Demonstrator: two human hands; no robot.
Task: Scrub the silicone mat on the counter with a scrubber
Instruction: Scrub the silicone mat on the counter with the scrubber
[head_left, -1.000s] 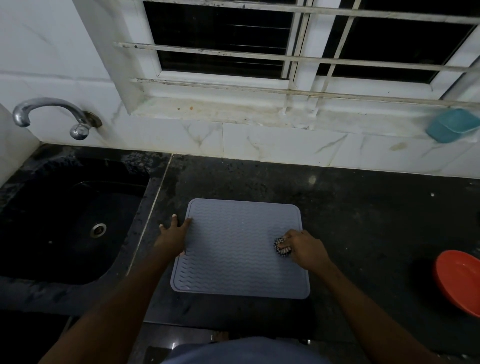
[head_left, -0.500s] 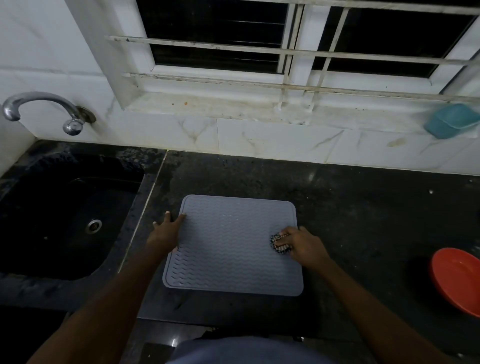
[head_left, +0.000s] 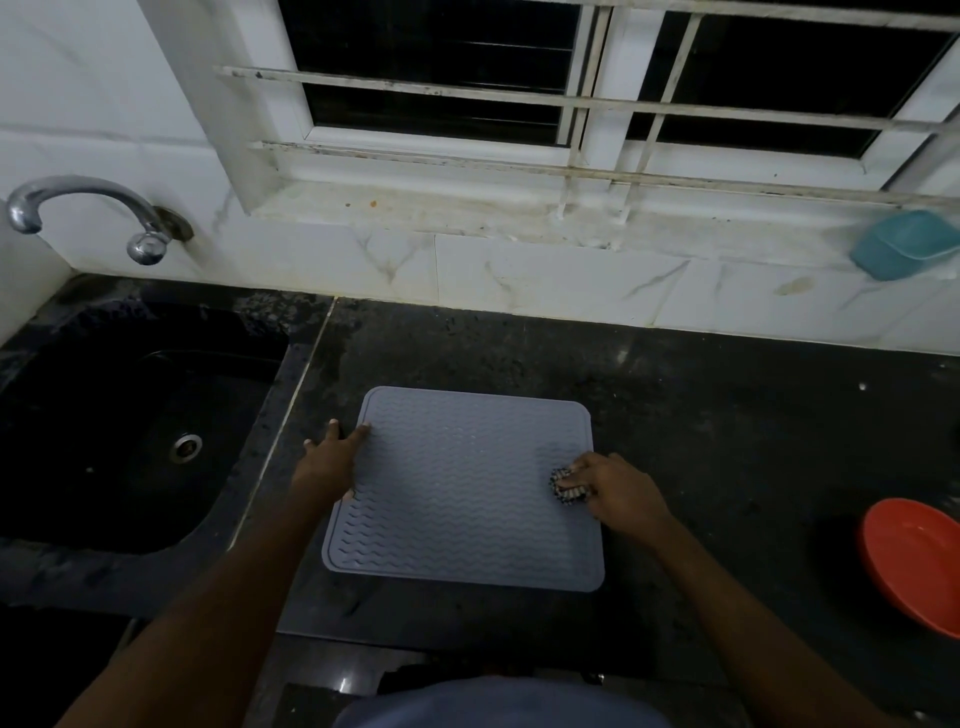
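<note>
Dim indoor light falls from above; the window (head_left: 613, 78) panes are black. The white wall tiles (head_left: 545, 283) below the window are the brightest area. The dark tabletop (head_left: 727, 441) and sink (head_left: 104, 441) swallow detail, with faint glints. Wide-angle bending curves the window bars toward the frame edges. Focus is fairly sharp.

Left hand (head_left: 330, 460) lies flat, fingers (head_left: 358, 431) spread; right hand (head_left: 621, 491) curled, knuckles up, both forearms reaching forward.

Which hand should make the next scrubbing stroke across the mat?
Right. The right hand already grips the scrubber on the mat near its right edge. The left hand lies flat on the left edge, apparently steadying it.
</note>
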